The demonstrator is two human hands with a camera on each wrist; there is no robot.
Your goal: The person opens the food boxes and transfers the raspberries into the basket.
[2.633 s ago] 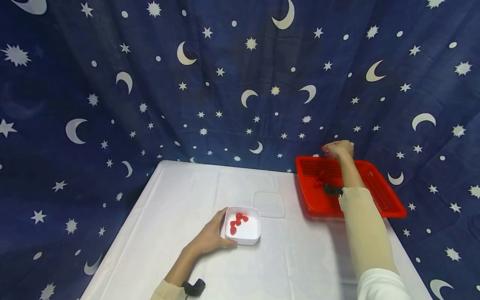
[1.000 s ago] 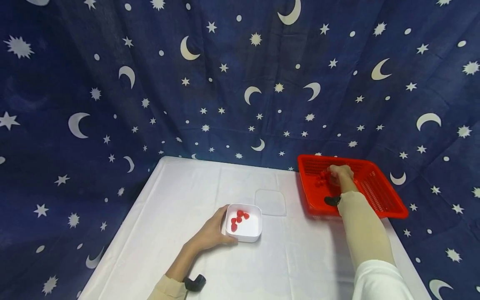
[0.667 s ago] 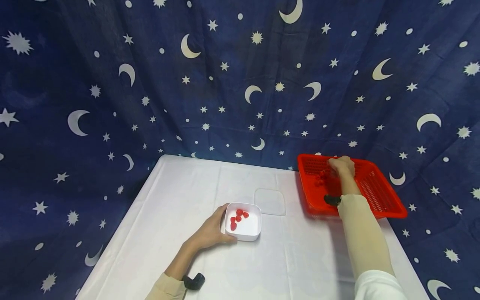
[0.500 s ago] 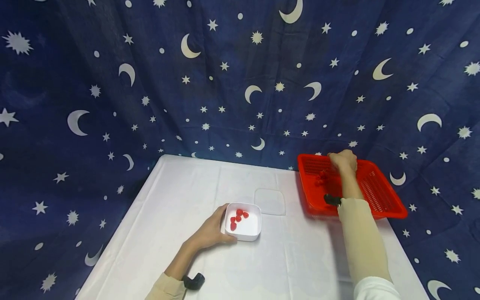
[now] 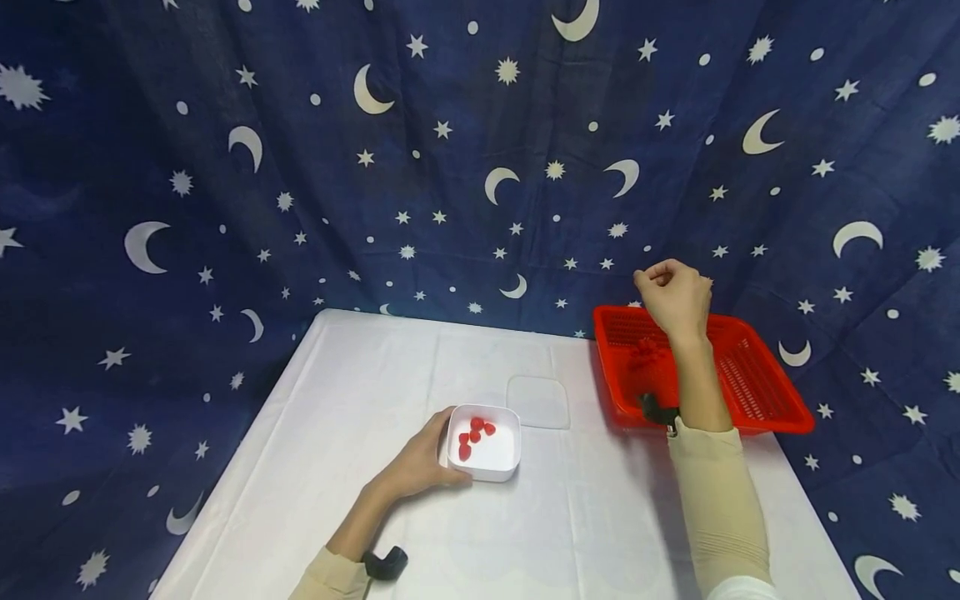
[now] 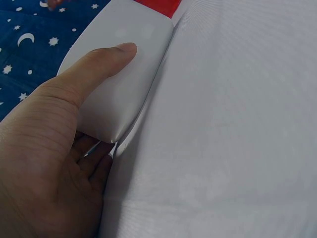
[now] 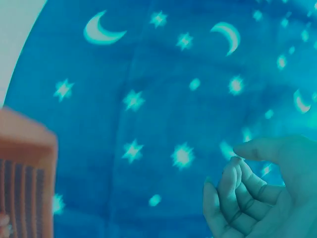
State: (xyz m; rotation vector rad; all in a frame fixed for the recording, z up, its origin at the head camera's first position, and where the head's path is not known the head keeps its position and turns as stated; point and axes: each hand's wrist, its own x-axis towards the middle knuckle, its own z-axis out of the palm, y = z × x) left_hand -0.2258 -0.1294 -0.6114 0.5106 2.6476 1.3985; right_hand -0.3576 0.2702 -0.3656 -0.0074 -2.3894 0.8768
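My left hand [image 5: 423, 462] grips a white square plastic box [image 5: 506, 446] from its left side. Its thumb lies along the front wall in the left wrist view. Inside the box are several small red berries [image 5: 465, 451], bunched at the left and back. My right hand [image 5: 678, 296] is raised over the back of a red plastic basket [image 5: 776, 408]. Its fingers are curled, thumb tip close to the index fingertip, also in the right wrist view. No berry shows between these fingertips, and I cannot tell whether they pinch one. More red berries [image 5: 647, 354] lie in the basket.
A clear square lid [image 5: 538, 402] lies on the white tablecloth [image 5: 375, 375], right behind the box. The basket sits at the table's back right edge. A dark blue curtain [image 5: 450, 183] with moons and stars hangs behind the table and along both sides.
From down among the berries in the basket, my right hand has risen up and back above the rim. Earlier it showed a red berry at its fingertips. Left hand and box stay put.
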